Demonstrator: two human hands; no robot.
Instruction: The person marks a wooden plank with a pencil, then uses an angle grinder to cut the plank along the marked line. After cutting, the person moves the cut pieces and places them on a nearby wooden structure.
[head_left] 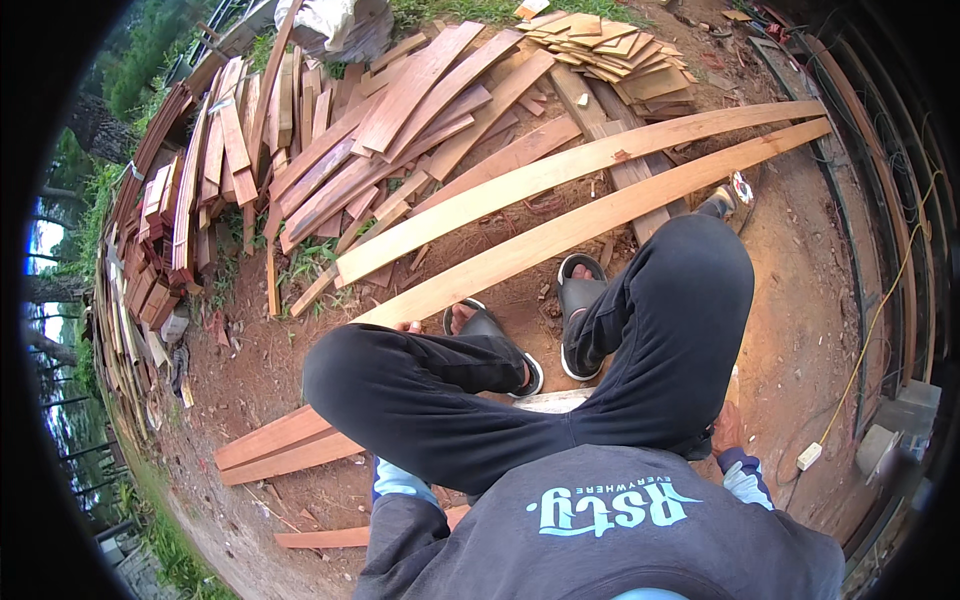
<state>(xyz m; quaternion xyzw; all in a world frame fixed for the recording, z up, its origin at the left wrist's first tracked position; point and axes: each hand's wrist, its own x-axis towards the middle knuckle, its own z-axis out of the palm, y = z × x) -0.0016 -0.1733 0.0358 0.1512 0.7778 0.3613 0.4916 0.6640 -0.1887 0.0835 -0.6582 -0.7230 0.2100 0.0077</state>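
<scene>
I sit with my knees apart, in dark trousers and black sandals. A long reddish-brown plank [580,235] runs from beside my left knee to the far right. The fingertips of my left hand [408,326] curl at its near edge; the knee hides the rest. A second, paler plank [560,176] lies just beyond, almost parallel. Beside my right thigh is my right hand [728,430], its fingers partly hidden by the leg, next to a thin pale strip [735,384] that I cannot make out. A whitish piece [553,402] shows between my legs.
Stacked boards [330,170] fill the far left, with short thin pieces [610,50] at the back. A dark tool with a shiny metal end [738,190] lies beyond my right knee. Board ends [285,445] show at left. A yellow cord [880,310] runs to a white socket block [810,456].
</scene>
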